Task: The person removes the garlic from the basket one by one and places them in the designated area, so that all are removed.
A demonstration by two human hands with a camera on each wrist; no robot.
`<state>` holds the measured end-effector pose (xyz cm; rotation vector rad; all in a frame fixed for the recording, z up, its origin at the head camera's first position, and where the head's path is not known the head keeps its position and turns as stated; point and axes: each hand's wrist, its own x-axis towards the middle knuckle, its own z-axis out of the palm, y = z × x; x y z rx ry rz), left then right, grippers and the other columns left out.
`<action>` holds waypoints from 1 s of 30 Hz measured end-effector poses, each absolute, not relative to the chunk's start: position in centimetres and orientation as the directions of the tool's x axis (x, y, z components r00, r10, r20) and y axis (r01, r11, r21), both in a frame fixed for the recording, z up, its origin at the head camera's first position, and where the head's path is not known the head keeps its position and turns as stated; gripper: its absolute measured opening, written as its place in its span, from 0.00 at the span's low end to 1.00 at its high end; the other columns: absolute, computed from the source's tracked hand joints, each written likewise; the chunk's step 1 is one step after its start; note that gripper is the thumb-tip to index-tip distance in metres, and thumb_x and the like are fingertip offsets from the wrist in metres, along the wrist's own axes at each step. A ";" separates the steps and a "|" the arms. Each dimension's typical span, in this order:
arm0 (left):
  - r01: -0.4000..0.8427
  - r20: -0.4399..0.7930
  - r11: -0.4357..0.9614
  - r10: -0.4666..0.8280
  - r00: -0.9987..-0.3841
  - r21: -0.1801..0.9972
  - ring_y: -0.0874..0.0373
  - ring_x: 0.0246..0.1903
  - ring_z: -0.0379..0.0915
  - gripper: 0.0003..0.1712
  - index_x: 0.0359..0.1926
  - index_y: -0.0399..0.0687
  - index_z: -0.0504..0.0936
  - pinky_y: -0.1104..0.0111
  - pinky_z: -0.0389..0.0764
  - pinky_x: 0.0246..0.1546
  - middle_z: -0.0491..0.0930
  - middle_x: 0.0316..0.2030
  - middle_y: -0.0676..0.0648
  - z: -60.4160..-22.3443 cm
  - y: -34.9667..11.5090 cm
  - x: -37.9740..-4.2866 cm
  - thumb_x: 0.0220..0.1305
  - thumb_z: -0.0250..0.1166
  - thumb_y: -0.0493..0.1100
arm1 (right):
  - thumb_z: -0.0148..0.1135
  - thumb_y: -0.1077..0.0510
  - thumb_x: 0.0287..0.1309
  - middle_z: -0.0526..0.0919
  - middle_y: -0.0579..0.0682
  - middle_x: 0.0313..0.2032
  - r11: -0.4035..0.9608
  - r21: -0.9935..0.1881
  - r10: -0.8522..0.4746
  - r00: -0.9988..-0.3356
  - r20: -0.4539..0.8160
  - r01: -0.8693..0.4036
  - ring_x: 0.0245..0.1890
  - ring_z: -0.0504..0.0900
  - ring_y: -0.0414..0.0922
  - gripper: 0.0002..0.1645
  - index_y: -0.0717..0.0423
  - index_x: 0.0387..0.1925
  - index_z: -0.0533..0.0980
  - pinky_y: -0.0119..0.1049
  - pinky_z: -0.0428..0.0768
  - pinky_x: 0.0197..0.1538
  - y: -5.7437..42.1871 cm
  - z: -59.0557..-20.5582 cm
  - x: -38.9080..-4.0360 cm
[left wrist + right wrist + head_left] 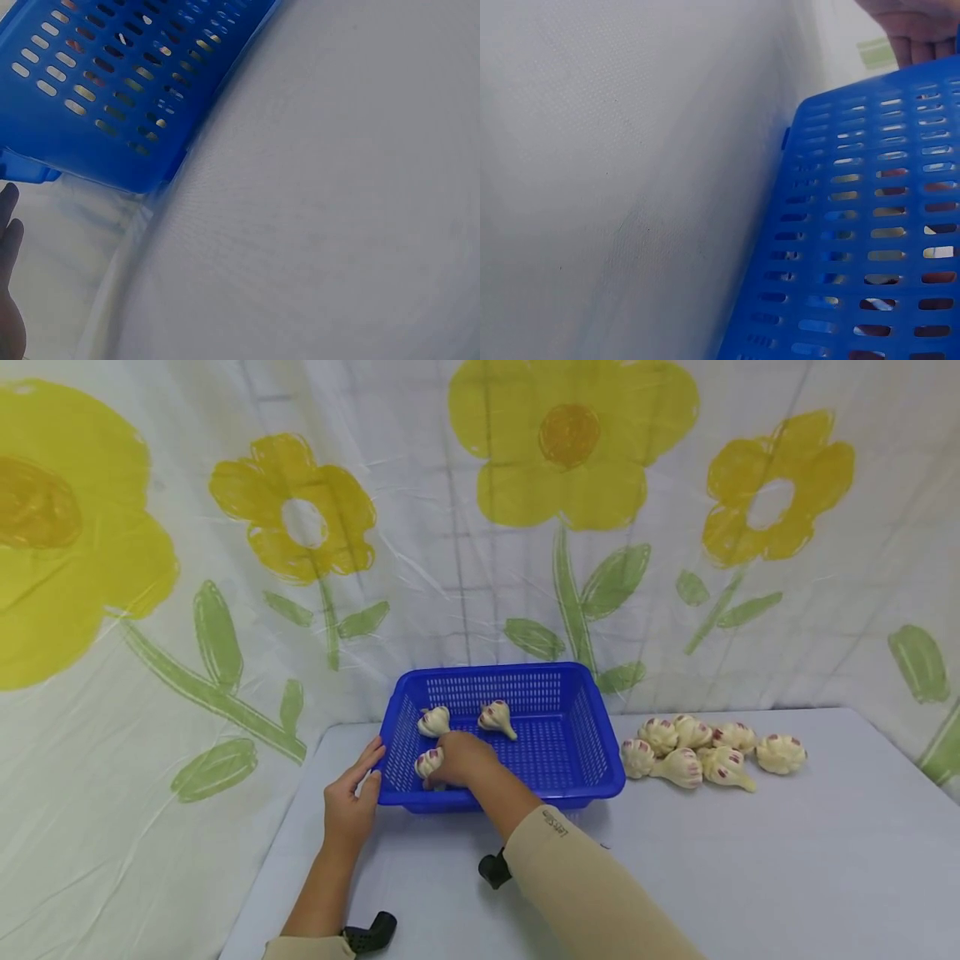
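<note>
Right grip (467, 758) pinching garlic bulb (429, 763) on its left — inside blue basket (588, 747), two more bulbs (495, 717) beyond. Left grip (351, 802) spread, fingers straight against basket's edge.

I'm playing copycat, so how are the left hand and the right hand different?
The left hand is outside the blue basket, at its left edge; the right hand reaches inside it. The right hand grips a garlic bulb, while the left hand has none. The left hand looks stretched out; the right hand looks curled. Both come out of beige sleeves.
</note>
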<state>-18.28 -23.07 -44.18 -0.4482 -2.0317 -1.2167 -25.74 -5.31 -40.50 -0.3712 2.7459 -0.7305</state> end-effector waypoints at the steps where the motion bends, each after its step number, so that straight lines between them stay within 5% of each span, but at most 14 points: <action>1: 0.609 0.725 0.495 -0.063 -0.686 0.619 0.45 0.59 0.75 0.18 0.51 0.22 0.80 0.80 0.68 0.62 0.77 0.53 0.23 -44.2 -23.1 -18.3 0.59 0.57 0.21 | 0.78 0.42 0.42 0.85 0.47 0.45 0.834 -0.523 -0.314 -0.932 -0.183 -0.179 0.46 0.83 0.46 0.37 0.53 0.54 0.78 0.46 0.81 0.54 -5.3 -40.5 -25.8; 10: 0.610 0.724 0.493 -0.063 -0.686 0.621 0.45 0.59 0.75 0.18 0.51 0.22 0.80 0.80 0.68 0.62 0.76 0.52 0.22 -44.0 -23.0 -18.2 0.59 0.57 0.21 | 0.79 0.45 0.44 0.85 0.49 0.48 0.709 -0.676 -0.304 -0.952 -0.035 -0.201 0.47 0.83 0.47 0.39 0.53 0.58 0.77 0.43 0.82 0.53 -4.9 -40.1 -26.0; 20: 0.600 0.720 0.507 -0.062 -0.691 0.619 0.45 0.59 0.75 0.18 0.51 0.23 0.80 0.80 0.68 0.61 0.77 0.52 0.23 -44.0 -23.0 -18.1 0.59 0.57 0.21 | 0.77 0.42 0.45 0.85 0.49 0.50 0.631 -0.743 -0.261 -0.963 0.067 -0.223 0.47 0.84 0.46 0.37 0.53 0.56 0.78 0.41 0.83 0.49 -4.6 -39.9 -25.7; 30: 0.609 0.735 0.515 -0.061 -0.676 0.603 0.38 0.55 0.77 0.19 0.51 0.23 0.80 0.81 0.69 0.61 0.77 0.53 0.24 -44.1 -23.0 -18.2 0.58 0.57 0.20 | 0.74 0.39 0.47 0.83 0.49 0.54 0.564 -0.795 -0.204 -0.971 0.129 -0.224 0.53 0.82 0.47 0.40 0.51 0.60 0.77 0.43 0.82 0.54 -4.4 -40.0 -25.7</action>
